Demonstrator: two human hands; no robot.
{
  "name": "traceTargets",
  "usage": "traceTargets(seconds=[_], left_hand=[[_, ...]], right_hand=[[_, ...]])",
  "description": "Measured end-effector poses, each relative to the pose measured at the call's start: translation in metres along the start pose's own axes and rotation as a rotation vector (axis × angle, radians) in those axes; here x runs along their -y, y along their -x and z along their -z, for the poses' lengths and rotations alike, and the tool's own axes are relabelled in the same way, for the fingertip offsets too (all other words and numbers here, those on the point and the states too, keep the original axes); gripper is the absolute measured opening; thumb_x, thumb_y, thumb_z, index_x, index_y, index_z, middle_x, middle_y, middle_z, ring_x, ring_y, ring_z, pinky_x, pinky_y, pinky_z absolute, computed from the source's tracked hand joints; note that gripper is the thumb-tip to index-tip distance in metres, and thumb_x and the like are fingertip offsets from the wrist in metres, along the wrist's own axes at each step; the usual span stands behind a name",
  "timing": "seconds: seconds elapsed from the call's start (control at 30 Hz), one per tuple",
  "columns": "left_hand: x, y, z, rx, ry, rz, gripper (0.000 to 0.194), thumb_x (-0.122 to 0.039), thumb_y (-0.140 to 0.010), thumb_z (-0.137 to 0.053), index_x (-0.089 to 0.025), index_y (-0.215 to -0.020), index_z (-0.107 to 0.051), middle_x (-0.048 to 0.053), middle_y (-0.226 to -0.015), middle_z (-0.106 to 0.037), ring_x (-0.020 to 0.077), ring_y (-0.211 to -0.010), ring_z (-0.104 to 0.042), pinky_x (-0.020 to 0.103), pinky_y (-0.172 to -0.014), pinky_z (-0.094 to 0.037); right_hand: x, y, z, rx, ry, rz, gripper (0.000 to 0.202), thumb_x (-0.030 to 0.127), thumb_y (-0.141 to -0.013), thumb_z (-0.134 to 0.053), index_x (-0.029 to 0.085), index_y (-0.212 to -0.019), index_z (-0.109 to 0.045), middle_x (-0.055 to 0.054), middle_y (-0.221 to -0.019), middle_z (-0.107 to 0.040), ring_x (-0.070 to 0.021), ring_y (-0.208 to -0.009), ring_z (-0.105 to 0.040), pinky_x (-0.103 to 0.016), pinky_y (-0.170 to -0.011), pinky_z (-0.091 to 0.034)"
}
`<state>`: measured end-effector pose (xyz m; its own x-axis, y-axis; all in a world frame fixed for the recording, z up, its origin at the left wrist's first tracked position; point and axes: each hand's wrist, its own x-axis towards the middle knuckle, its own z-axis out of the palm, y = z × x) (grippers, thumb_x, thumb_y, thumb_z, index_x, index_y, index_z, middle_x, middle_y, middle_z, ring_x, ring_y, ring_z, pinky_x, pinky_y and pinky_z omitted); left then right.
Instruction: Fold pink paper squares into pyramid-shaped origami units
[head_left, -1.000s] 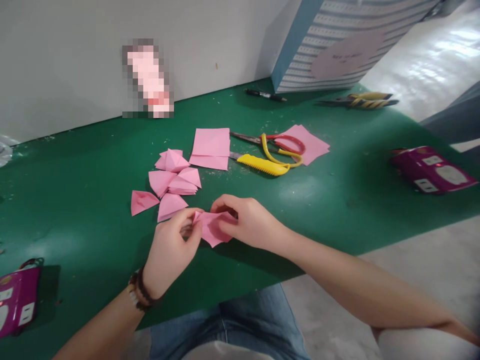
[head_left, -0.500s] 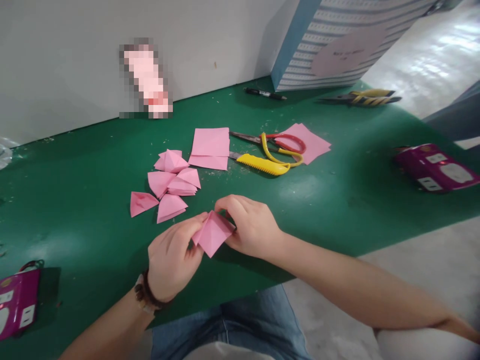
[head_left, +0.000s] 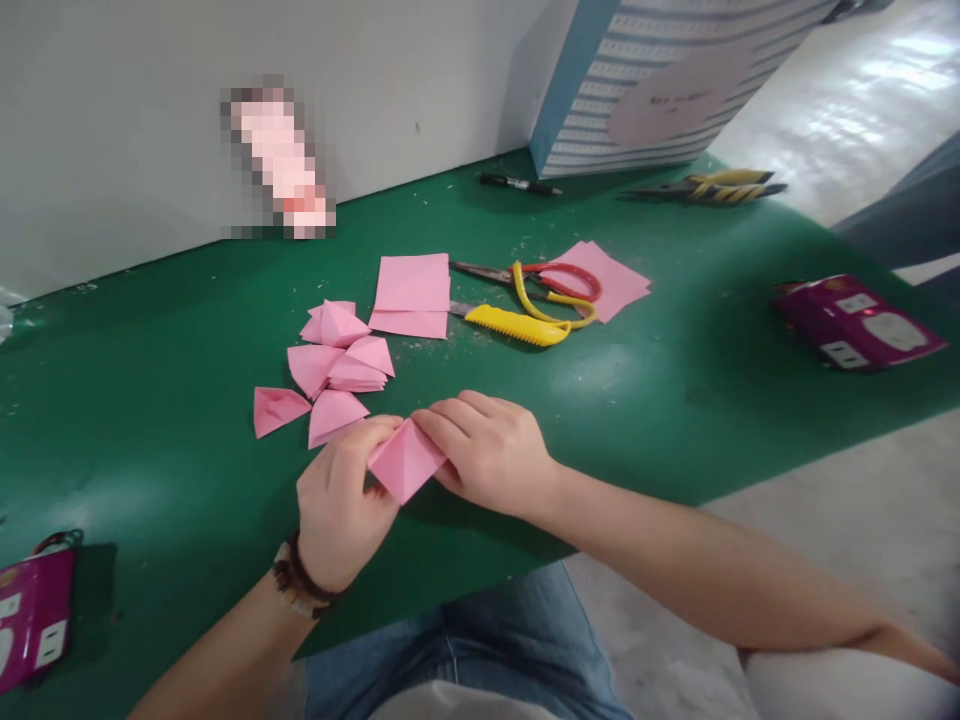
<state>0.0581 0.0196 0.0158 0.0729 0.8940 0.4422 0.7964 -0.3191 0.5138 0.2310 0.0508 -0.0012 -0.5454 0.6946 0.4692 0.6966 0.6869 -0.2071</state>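
Observation:
A creased piece of pink folded paper (head_left: 406, 464) is held between both hands above the near edge of the green table. My left hand (head_left: 346, 505) pinches its left side, thumb below and fingers along the upper edge. On the right side, my right hand (head_left: 487, 450) grips the paper, with its fingers bent over the top corner; the thumb is mostly hidden. Just beyond my left hand lies a group of pink folded paper pieces (head_left: 360, 365). Farther back rests a stack of flat pink paper squares (head_left: 412, 284).
Scissors (head_left: 559, 290) with red and yellow handles lie beside a yellow utility knife (head_left: 517, 325), partly over more pink squares (head_left: 611, 280). A pen (head_left: 519, 184) and pliers (head_left: 709, 188) lie at the back. Purple power strips (head_left: 862, 322) sit at both sides. A striped box (head_left: 652, 90) stands behind.
My right hand's fingers have moved left over the folded paper's top corner and now cover more of it. The whole view has shifted slightly.

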Motion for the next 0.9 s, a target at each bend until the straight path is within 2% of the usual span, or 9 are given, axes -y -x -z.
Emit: traceTargets(seconds=[0.13, 0.27, 0.37, 0.5, 0.6, 0.77, 0.9], left_hand=[[0.001, -0.002, 0.005, 0.001, -0.015, 0.018, 0.017, -0.019, -0.08, -0.069, -0.024, -0.097, -0.068, 0.002, -0.091, -0.076, 0.0207, -0.084, -0.073, 0.031, -0.078, -0.059], [0.002, -0.002, 0.012, 0.041, 0.014, 0.053, 0.017, -0.014, -0.078, -0.067, -0.023, -0.092, -0.071, 0.001, -0.088, -0.076, 0.0197, -0.082, -0.073, 0.028, -0.078, -0.058], [0.006, 0.001, 0.013, 0.005, 0.108, 0.027, 0.015, -0.016, -0.077, -0.07, -0.022, -0.091, -0.07, 0.001, -0.088, -0.076, 0.0193, -0.084, -0.072, 0.028, -0.081, -0.057], [0.012, 0.007, 0.012, -0.068, 0.218, 0.011, 0.027, -0.02, -0.076, -0.075, -0.024, -0.102, -0.066, -0.001, -0.096, -0.074, 0.0185, -0.09, -0.071, 0.028, -0.085, -0.055], [0.01, 0.008, 0.012, -0.076, 0.268, 0.061, 0.03, -0.017, -0.075, -0.074, -0.025, -0.102, -0.065, -0.002, -0.096, -0.073, 0.0186, -0.091, -0.07, 0.029, -0.084, -0.056], [0.005, 0.006, 0.01, -0.068, 0.447, 0.22, 0.028, -0.016, -0.075, -0.074, -0.025, -0.097, -0.059, -0.003, -0.09, -0.071, 0.0191, -0.087, -0.07, 0.033, -0.082, -0.056], [0.007, 0.005, 0.004, -0.127, 0.617, 0.193, 0.033, -0.015, -0.071, -0.078, -0.024, -0.096, -0.058, -0.002, -0.086, -0.072, 0.019, -0.079, -0.071, 0.033, -0.074, -0.058]], right_hand=[[0.003, 0.002, -0.002, -0.029, -0.128, -0.001, 0.03, 0.03, -0.09, -0.049, 0.014, -0.107, -0.067, -0.007, -0.085, -0.073, -0.0182, -0.069, -0.062, -0.031, -0.058, -0.045], [0.004, 0.004, -0.001, -0.052, -0.204, 0.009, 0.032, 0.032, -0.088, -0.053, 0.013, -0.11, -0.067, -0.006, -0.084, -0.074, -0.0179, -0.069, -0.065, -0.03, -0.059, -0.049], [0.003, 0.003, 0.002, -0.094, -0.281, 0.051, 0.04, 0.042, -0.091, -0.054, 0.01, -0.112, -0.066, -0.007, -0.082, -0.073, -0.0171, -0.066, -0.064, -0.03, -0.059, -0.05], [0.002, 0.003, 0.005, -0.137, -0.362, 0.103, 0.052, 0.055, -0.09, -0.056, 0.008, -0.111, -0.065, -0.008, -0.08, -0.072, -0.0167, -0.066, -0.065, -0.029, -0.057, -0.05], [0.002, 0.003, 0.005, -0.152, -0.37, 0.115, 0.053, 0.057, -0.09, -0.056, 0.009, -0.112, -0.064, -0.007, -0.082, -0.073, -0.0168, -0.066, -0.066, -0.029, -0.057, -0.051], [0.002, 0.004, 0.004, -0.182, -0.368, 0.161, 0.054, 0.057, -0.092, -0.052, 0.009, -0.116, -0.061, -0.008, -0.083, -0.073, -0.0158, -0.065, -0.066, -0.028, -0.056, -0.051], [0.002, 0.005, 0.001, -0.218, -0.358, 0.204, 0.057, 0.057, -0.093, -0.05, 0.008, -0.121, -0.056, -0.008, -0.085, -0.073, -0.0157, -0.066, -0.066, -0.028, -0.056, -0.052]])
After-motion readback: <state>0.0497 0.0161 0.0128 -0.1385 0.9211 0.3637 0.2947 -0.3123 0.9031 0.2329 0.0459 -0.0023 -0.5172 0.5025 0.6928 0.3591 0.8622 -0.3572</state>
